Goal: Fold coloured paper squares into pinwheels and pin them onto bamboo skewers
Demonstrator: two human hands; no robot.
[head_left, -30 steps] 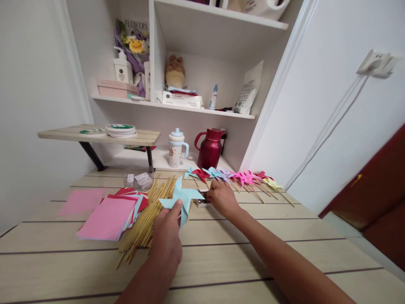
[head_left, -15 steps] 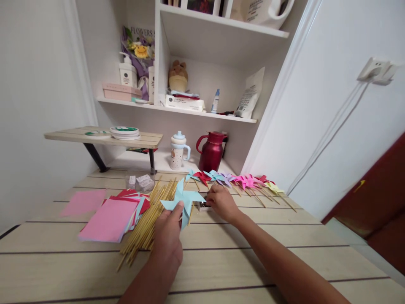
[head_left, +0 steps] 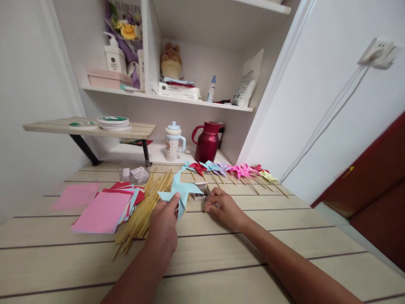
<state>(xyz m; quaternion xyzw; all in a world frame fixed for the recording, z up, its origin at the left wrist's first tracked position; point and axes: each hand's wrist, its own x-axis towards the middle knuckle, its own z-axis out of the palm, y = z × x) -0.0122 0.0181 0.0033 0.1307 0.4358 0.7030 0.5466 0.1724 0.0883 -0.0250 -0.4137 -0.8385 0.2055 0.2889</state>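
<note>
My left hand (head_left: 164, 226) holds a light blue paper pinwheel (head_left: 178, 192) by its centre, upright above the table. Just to its right my right hand (head_left: 224, 207) rests on the table with the fingertips pinched together; whether something small is between them I cannot tell. A small box of pins (head_left: 200, 191) lies beside those fingers. A bundle of thin wooden sticks (head_left: 146, 209) lies to the left of my left hand.
A stack of pink, red and blue paper squares (head_left: 106, 211) lies at the left. Finished pinwheels on sticks (head_left: 234, 171) lie in a row at the back. A red jug (head_left: 207, 142), a cup (head_left: 172, 142), a small raised shelf (head_left: 88, 126) and wall shelves stand behind.
My right hand has drawn back from the pin box toward me, fingers pinched. The left hand still holds the blue pinwheel. The view has tilted slightly.
</note>
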